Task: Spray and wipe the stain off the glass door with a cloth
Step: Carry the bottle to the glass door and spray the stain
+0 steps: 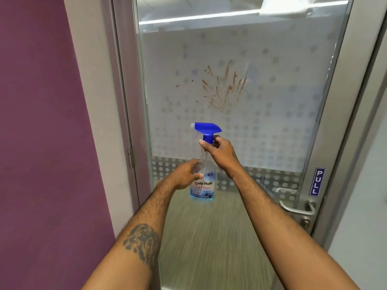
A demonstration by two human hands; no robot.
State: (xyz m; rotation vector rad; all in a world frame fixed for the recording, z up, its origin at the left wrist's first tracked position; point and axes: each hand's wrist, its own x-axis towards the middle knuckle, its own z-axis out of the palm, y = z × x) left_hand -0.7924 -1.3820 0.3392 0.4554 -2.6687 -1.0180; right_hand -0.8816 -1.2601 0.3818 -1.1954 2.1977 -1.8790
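Note:
A brown splattered stain (pixel 225 87) marks the frosted, dotted panel of the glass door (pixel 272 122). Below it I hold a clear spray bottle (pixel 204 174) with a blue trigger head and a little blue liquid at the bottom. My right hand (pixel 219 150) is wrapped around the bottle's neck just under the trigger head. My left hand (pixel 186 174) grips the bottle's body from the left, thumb across the label. The nozzle points left, away from the stain. No cloth is in sight.
A metal lever handle (pixel 297 208) and a blue PULL sign (pixel 316 182) sit on the door's right edge. The grey door frame (pixel 123 101) and a purple wall (pixel 41 122) stand to the left.

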